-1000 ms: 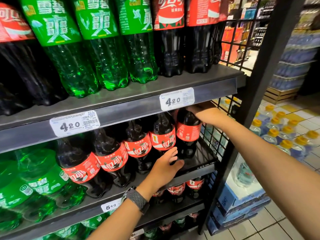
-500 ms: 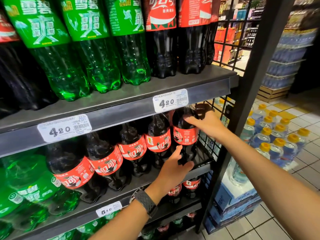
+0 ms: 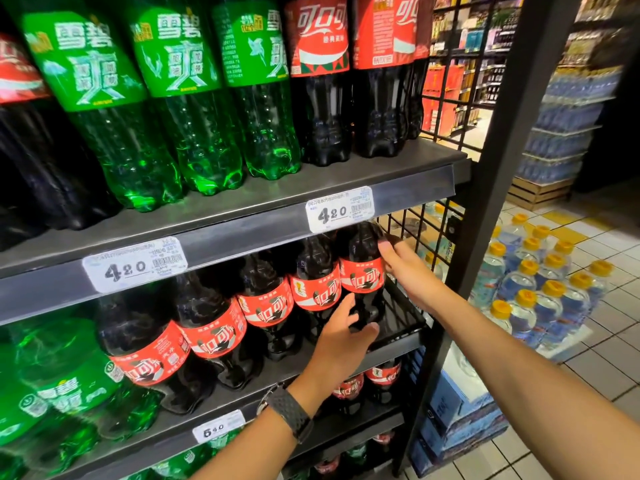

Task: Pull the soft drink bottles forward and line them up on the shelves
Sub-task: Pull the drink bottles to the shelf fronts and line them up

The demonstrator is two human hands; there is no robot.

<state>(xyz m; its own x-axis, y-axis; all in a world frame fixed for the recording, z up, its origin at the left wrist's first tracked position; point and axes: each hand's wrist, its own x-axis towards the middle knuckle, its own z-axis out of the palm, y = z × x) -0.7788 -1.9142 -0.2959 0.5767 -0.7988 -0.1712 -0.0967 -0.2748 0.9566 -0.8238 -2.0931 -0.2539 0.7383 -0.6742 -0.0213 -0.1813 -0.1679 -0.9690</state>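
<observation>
Small cola bottles [image 3: 211, 336]: five, dark with red labels, upright in a row on the middle shelf [image 3: 403, 323]. End bottle [image 3: 362, 275], rightmost: left hand [image 3: 341, 341] grips its lower body, right hand [image 3: 410, 271] holds its shoulder. Large green bottles [image 3: 194, 133], three, and large cola bottles [image 3: 322, 109] to their right: upright on the top shelf [image 3: 346, 178].

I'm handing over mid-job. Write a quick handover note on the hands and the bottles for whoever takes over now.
Right hand grips the shoulder of the rightmost cola bottle on the middle shelf; left hand holds its lower part.
That bottle stands upright, seemingly back from the front edge.
Done: cola neighbours to the left stand in a row.
Left: draw it forward into line, then check the cola bottles on the shelf below, which sit further back.
</observation>
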